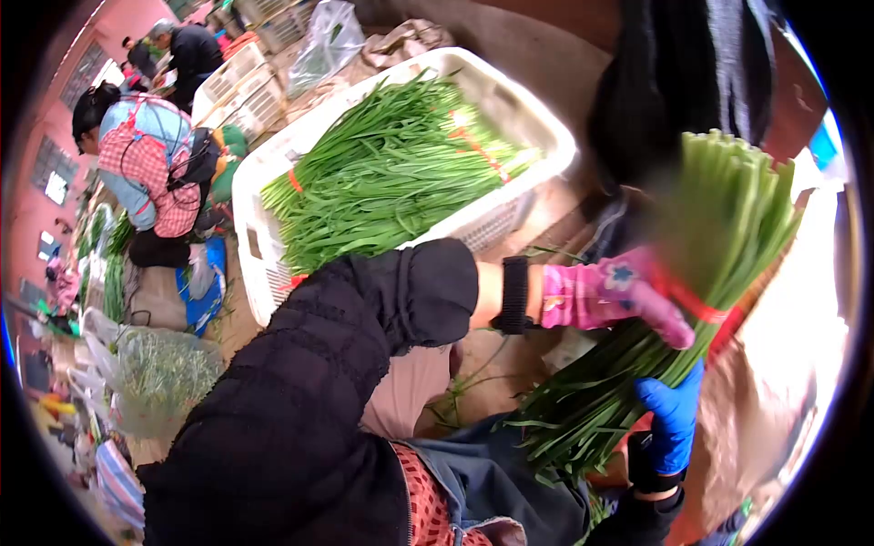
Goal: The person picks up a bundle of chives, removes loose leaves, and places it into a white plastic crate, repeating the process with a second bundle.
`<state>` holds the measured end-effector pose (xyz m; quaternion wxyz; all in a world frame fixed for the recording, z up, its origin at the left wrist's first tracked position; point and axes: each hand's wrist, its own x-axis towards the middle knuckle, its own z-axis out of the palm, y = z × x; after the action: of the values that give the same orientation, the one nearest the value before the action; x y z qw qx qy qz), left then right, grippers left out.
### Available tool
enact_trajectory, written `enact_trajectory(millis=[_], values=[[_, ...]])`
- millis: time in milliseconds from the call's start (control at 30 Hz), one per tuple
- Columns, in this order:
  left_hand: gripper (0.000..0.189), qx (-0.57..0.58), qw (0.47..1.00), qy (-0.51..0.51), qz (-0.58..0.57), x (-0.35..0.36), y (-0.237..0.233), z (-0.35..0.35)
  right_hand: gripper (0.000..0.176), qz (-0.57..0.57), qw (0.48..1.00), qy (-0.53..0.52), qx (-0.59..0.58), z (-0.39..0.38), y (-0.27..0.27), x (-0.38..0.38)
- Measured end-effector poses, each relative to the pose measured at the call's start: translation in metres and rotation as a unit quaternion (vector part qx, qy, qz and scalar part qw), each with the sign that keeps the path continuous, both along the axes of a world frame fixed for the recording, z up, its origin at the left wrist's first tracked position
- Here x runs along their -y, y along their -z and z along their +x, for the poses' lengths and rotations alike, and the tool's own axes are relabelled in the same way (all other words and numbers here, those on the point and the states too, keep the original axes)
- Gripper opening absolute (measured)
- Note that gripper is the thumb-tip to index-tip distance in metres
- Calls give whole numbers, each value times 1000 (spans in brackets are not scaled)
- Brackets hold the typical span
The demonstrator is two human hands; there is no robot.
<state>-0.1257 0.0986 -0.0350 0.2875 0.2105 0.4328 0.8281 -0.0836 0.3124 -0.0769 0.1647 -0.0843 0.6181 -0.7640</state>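
The picture's edges are dark and bent by the lens, and the upper part of the bundle of chives (728,209) is blurred, so single stalks are hard to pick out there. The black sleeve (300,391) covers much of the lower middle, and the right forearm is cut off at the bottom edge. The fingertips of both hands are hidden behind the greens.

The bundle stands tilted at the right, held in the air in front of the person. Its pale, evenly cut stem ends point up and its dark leaf tips fan down to the left. A red band (696,305) ties it around the middle. The left hand (610,296), in a pink glove, is closed around the bundle just beside the band. The right hand (672,420), in a blue glove, grips it lower, among the leaves.

Behind, a white crate (248,205) holds more chives. Another person (146,164) in a checked apron bends over at the far left.
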Motion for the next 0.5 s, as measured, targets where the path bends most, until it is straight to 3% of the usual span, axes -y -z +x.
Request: enact_trajectory(millis=[67,100,233,267,333,367,433,500], values=[[74,0,1000,-27,-17,16,8,-14,86,21,1000,8,-15,-22,9,20],[76,-4,999,-47,-24,24,11,-16,83,57,998,-30,-8,-34,17,20],[84,-76,980,-176,-52,56,14,11,77,12,1000,24,-3,-34,8,64],[86,-108,966,-220,-82,71,14,25,67,17,999,7,-28,-43,14,71],[92,-181,918,-273,-223,95,0,54,45,40,997,-36,-47,-22,-38,117],[95,-222,881,-283,-308,114,-12,71,45,11,999,-35,-36,-10,-45,123],[89,-171,946,-245,-130,127,1,82,52,24,994,-82,-67,-13,-44,136],[84,-75,934,-294,-189,142,9,92,64,25,993,-87,-80,-6,-37,151]])
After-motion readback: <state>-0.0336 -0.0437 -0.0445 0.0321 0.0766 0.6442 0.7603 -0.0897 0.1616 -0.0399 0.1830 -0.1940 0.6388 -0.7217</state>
